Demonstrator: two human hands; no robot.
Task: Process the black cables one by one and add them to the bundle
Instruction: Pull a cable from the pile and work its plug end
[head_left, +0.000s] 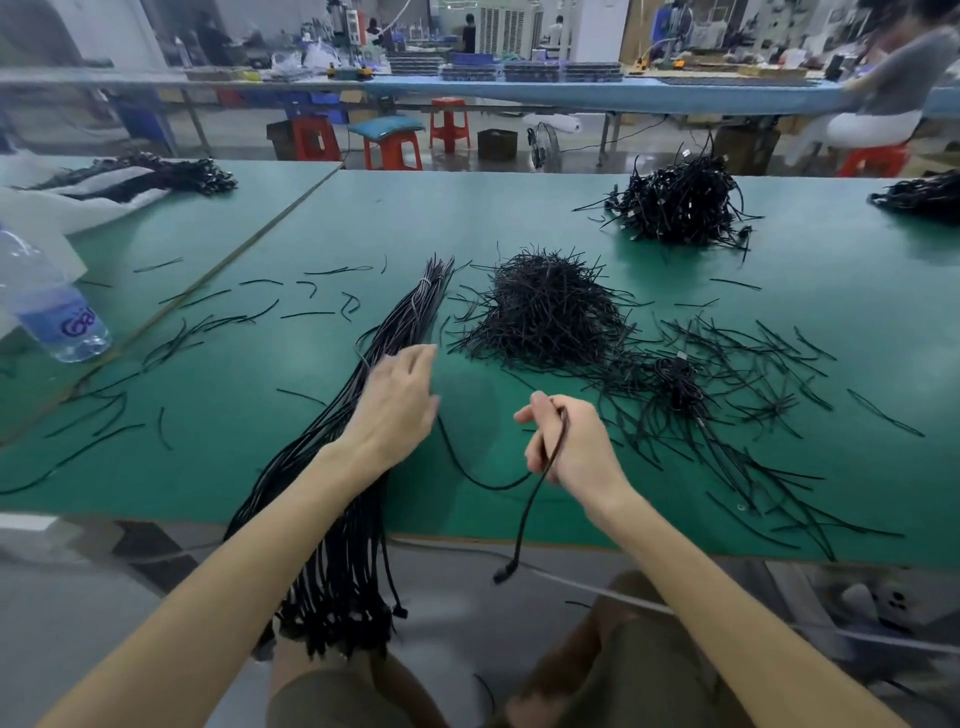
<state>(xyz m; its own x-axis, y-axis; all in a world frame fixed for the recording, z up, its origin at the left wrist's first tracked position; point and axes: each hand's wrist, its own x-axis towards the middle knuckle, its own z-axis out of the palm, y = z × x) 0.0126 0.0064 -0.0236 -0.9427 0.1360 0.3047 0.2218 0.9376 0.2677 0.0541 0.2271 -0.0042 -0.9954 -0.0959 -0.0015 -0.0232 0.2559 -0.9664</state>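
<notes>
The green table (519, 208) is stretching out under and ahead of both grips. The bundle (340, 519) of long black cables is lying slantwise beneath the left grip (397, 405), one end running away beyond it and the other hanging over the table's near edge toward the person's lap. A pale tie is wrapping the bundle near its far end.

Ahead of the right grip (576, 447), a heap of short black ties (545, 312) is sitting on the table. Farther ahead and to its right, a tangled pile of cables (680, 208) is waiting. Loose ties (753, 374) are lying scattered to the right of the right grip, with a small coiled cable (675, 379) among them. More stray ties are lying to the left of the left grip, and well beyond them a water bottle (52, 312) is lying tilted at the table's left side.

The left grip is hovering wide over the bundle, fingers loosely straight; whether it is touching the cables is hard to tell. The right grip is holding narrow, thumb and curled fingers pinching a single black cable (530, 514). One run of that cable is curving across the table toward the left grip. The other is hanging below the right grip, past the table edge, and ending in a small plug (504, 574).
</notes>
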